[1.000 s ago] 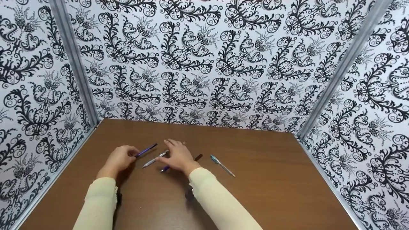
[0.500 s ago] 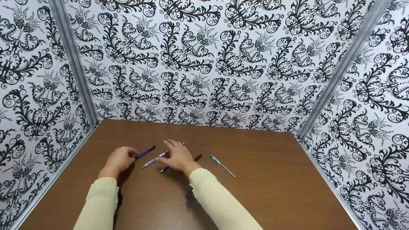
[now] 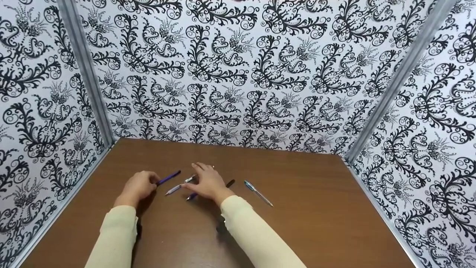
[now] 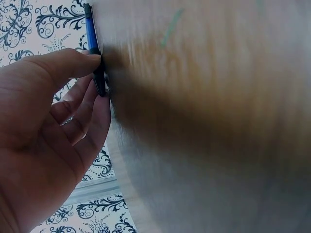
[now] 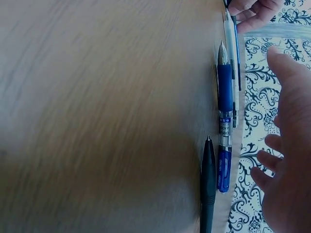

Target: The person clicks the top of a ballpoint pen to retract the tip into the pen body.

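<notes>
My left hand (image 3: 138,186) pinches the near end of a blue pen with black ends (image 4: 91,31) between thumb and fingers, low at the tabletop on the left. My right hand (image 3: 209,184) is spread over the middle pens, its thumb overlapping a whitish pen (image 3: 174,190) in the head view. Partly hidden beneath that hand lies a blue mechanical pencil (image 5: 224,97) with a clear section and metal tip. A black pen (image 5: 208,179) lies close beside it, mostly covered by the hand in the head view. No pen shows within the right fingers.
To the right of the right hand lies a clear pen with a teal end (image 3: 258,193). The brown wooden table (image 3: 316,216) is bounded by patterned black-and-white walls (image 3: 230,74) at the back and both sides, with grey corner strips.
The far end of the left hand's pen has come down slightly toward the table since a second ago. The right hand and the other pens have stayed practically still.
</notes>
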A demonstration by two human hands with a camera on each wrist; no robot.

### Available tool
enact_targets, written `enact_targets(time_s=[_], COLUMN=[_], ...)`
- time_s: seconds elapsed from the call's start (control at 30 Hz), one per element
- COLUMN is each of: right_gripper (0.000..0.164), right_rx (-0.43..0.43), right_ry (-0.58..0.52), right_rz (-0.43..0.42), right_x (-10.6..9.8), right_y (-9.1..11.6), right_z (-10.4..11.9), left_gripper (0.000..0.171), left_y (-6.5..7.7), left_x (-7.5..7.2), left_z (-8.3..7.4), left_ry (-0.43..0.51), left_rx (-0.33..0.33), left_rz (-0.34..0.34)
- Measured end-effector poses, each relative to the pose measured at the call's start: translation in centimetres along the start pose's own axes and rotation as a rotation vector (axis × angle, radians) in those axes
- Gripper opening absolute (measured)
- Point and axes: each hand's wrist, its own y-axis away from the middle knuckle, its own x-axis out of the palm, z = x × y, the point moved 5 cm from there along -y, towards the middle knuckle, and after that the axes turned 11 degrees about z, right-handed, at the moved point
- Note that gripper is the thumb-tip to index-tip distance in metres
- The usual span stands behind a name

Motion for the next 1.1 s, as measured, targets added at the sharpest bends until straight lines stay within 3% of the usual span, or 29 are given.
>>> enact_targets(time_s=[0.43,0.7,0.9,1.1], right_gripper=[0.096,0.097,0.088,0.082], right_rx=[-0.002,-0.01,-0.06,-0.091], right_ry=[-0.014,-0.026,-0.029,-0.022], right_rz=[-0.003,-0.008,-0.037,-0.056], right_x=[-0.3,-0.2,-0.9,-1.5], right_y=[0.2,0.3,0.7,1.5], right_z=[0.1,-0.1,-0.3,-1.1], left_gripper=[0.026,0.025,0.026,0.023], left_y=[-0.2,-0.2,0.1,0.2], left_x=[-0.1,-0.2,-0.3,-0.2], left_z=[0.4,0.5,-0.4,-2.1], left_ry=[0.054,0.091,0.148,0.108], left_rx=[0.055,0.045,0.046,0.128], left_rz=[0.009,0.019,0.011,-0.03])
